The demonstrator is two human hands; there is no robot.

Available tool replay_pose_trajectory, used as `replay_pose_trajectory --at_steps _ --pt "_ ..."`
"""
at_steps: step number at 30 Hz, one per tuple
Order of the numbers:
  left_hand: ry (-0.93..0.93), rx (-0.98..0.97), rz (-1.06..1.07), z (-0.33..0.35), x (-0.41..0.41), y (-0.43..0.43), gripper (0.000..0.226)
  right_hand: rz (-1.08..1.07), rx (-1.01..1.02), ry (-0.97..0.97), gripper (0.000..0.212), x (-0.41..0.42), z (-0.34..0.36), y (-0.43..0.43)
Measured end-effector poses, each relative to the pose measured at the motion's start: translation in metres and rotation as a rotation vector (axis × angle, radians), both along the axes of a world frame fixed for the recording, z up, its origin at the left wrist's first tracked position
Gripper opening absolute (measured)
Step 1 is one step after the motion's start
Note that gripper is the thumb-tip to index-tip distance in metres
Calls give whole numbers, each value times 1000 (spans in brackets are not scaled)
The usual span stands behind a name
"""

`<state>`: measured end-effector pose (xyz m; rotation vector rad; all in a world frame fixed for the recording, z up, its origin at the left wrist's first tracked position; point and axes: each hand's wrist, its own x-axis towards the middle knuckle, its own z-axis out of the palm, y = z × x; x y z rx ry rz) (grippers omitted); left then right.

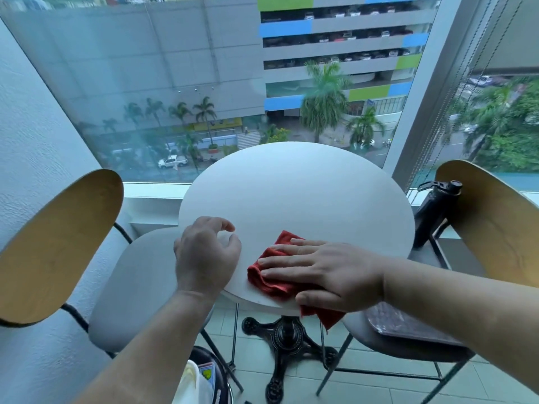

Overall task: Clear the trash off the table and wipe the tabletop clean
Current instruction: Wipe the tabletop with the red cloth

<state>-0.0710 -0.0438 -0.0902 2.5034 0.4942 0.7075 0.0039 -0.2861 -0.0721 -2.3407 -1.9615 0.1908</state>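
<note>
Our right hand (326, 275) presses flat, fingers (280, 261) spread, on the soft, light cloth (272, 282) at the counter (306, 199) near edge; left hand (205, 255) half-curled, empty.

Under my right hand (326, 272) the red cloth (272, 282) looks soft and nubbly. The white tabletop (294, 196) is smooth and matt. Chair backs (58, 243) left and right show warm wood grain.

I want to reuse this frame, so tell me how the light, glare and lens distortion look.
Head view: soft, even daylight from the window, no hard shadows on the table; hazy reflections wash the glass; wide-angle bending curves the window frame and chair backs; the right hand on the red cloth stays sharp.
</note>
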Motion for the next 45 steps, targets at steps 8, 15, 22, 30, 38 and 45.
replay_pose_trajectory --at_steps 8,15,22,30,38,45 --pt "220 -166 -235 22 0 -32 32 -709 578 -5 43 -32 -25 -53" --pt "484 -74 -199 42 7 -59 31 -955 240 165 69 -42 -4 -79" --pt "601 -331 -262 43 -14 -60 25 -956 105 360 34 -24 21 -85" --pt "261 -723 -430 33 -32 -51 35 -1070 413 436 14 -29 20 -84" --pt "-117 -919 -484 40 -37 -55 21 -1001 975 802 20 -47 34 -76" --pt "-256 -838 -669 65 -33 -89 35 -879 1260 1049 23 -63 68 -100"
